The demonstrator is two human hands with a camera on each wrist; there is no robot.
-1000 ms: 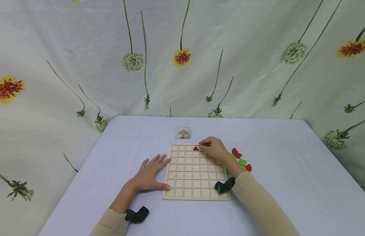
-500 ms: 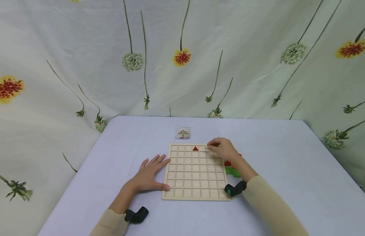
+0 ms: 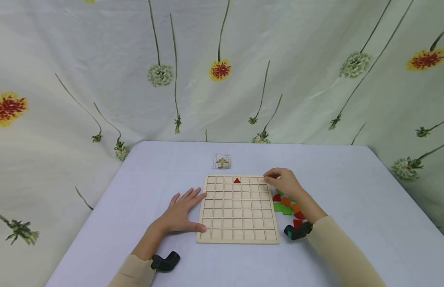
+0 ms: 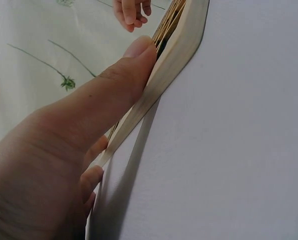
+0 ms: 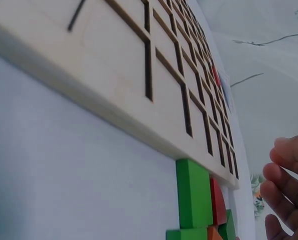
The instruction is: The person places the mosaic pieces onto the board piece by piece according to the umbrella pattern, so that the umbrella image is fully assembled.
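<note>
A person's left hand (image 3: 180, 215) lies spread on the white surface (image 3: 153, 167), fingers straight and gripping nothing, the thumb tip resting on the rim of a gridded board (image 3: 228, 214) that stretches away to the fingers' right. That steadying touch seems well judged: firm enough to stop a slide, light enough not to tip the edge. The board is pale, smooth wood, its square cells edged in dark brown. Nearer the person than the right fingers, beside the board, lie loose green blocks (image 3: 287, 210), orange blocks (image 3: 286, 201) and red blocks (image 3: 297, 223); the green ones are thick and flat-faced, one red a rounded wedge. Any of them would best be pinched by its sides and lowered square into a cell. The right hand (image 3: 284, 182) hangs by the board's far right corner, fingers loosely bent, with no block visible between them. To those fingers' left, a lone red triangle (image 3: 237, 180) sits in the farthest row, point away from the person. Beyond, farther left, a small picture card (image 3: 222, 161) merits a glance before each placement; a wrinkled, flower-printed cloth (image 3: 193, 103) hangs behind.
</note>
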